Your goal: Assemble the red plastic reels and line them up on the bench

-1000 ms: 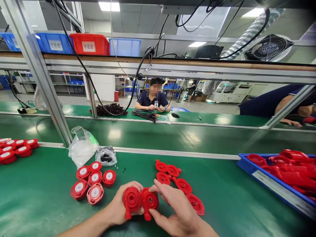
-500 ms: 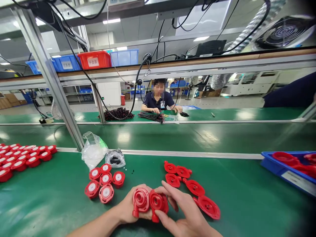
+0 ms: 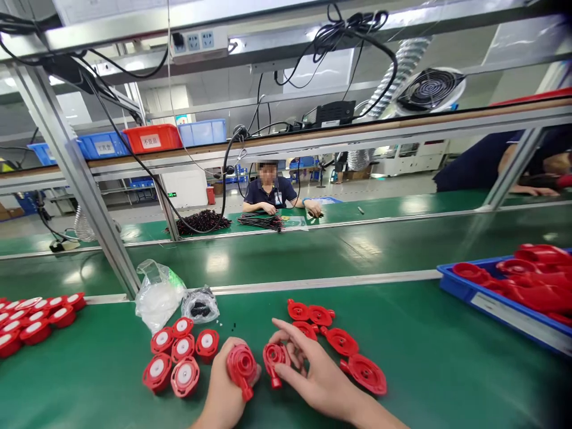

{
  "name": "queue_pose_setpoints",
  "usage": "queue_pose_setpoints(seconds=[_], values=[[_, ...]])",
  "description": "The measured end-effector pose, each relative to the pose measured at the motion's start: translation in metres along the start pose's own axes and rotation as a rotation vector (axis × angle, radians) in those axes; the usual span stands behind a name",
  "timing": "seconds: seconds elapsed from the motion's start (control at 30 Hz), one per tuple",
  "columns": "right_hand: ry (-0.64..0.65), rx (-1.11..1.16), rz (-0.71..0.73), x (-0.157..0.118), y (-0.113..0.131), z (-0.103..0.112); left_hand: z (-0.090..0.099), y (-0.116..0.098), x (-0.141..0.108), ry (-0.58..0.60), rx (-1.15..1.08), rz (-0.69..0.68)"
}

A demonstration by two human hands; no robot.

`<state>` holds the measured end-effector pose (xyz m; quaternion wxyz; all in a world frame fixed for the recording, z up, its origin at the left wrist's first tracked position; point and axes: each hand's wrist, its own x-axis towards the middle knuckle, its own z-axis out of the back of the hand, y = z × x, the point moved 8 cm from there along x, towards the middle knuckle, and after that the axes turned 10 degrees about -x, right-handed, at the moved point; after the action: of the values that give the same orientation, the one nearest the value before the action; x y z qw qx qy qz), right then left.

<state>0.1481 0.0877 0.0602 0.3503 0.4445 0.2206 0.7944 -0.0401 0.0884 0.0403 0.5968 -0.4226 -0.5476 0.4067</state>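
Wrapped round a red round part with a spout (image 3: 242, 364) is my left hand (image 3: 226, 381), the spout pointing down. Close by on its right, my right hand (image 3: 308, 369) pinches a second red spouted part (image 3: 274, 359) between thumb and fingers. The two parts are apart. Left of my hands stand several red parts with white discs (image 3: 185, 375) on the green table (image 3: 111, 381). Several flat red covers with spouts (image 3: 366, 373) lie to the right, one partly hidden behind my right hand.
A blue bin (image 3: 465, 290) of red parts is at the right. Clear plastic bags (image 3: 158, 295) lie behind the disc parts; more such parts (image 3: 38, 330) fill the far left. A metal post (image 3: 84, 173) rises at left. Two other people are across the bench.
My hands have moved apart, separating the two red parts that were side by side. The camera view has turned to the right and up, showing more of the blue bin.
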Motion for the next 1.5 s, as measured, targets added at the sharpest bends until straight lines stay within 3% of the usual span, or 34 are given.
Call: queue_pose_setpoints(seconds=[0.13,0.27,0.4,0.5,0.67,0.83,0.97,1.1,1.17,1.3,1.4,1.5], values=[[0.11,-0.17,0.043,0.004,0.001,-0.007,0.008,-0.001,0.001,-0.051,0.047,-0.015],[-0.015,-0.368,0.179,0.001,0.022,0.001,0.002,-0.001,-0.001,-0.022,0.022,0.01],[-0.028,-0.252,0.42,-0.007,0.052,-0.01,-0.009,-0.002,-0.006,0.043,-0.034,-0.008],[-0.079,-0.172,0.523,-0.012,0.064,-0.017,-0.011,-0.003,-0.009,0.034,0.013,-0.044],[-0.24,-0.299,0.506,-0.02,0.07,-0.022,-0.011,0.008,-0.013,0.007,0.061,0.011],[-0.253,-0.382,0.453,-0.022,0.076,-0.033,-0.009,0.015,-0.015,-0.041,-0.037,-0.007],[-0.258,-0.385,0.496,-0.016,0.083,-0.031,-0.01,0.003,-0.01,-0.009,-0.218,-0.088],[-0.274,-0.339,0.619,-0.018,0.089,-0.017,-0.008,-0.015,-0.004,0.077,-0.143,-0.195],[-0.281,-0.287,0.584,-0.018,0.084,-0.007,-0.004,-0.013,-0.001,0.076,-0.126,-0.187],[-0.274,-0.225,0.313,-0.007,0.054,0.006,-0.001,0.014,0.003,0.024,-0.347,0.002],[-0.217,-0.119,0.149,0.004,0.032,0.004,-0.004,0.037,0.002,-0.041,-0.489,0.171],[-0.154,-0.008,0.048,0.01,0.018,-0.001,-0.003,0.048,0.002,-0.088,-0.465,0.229]])
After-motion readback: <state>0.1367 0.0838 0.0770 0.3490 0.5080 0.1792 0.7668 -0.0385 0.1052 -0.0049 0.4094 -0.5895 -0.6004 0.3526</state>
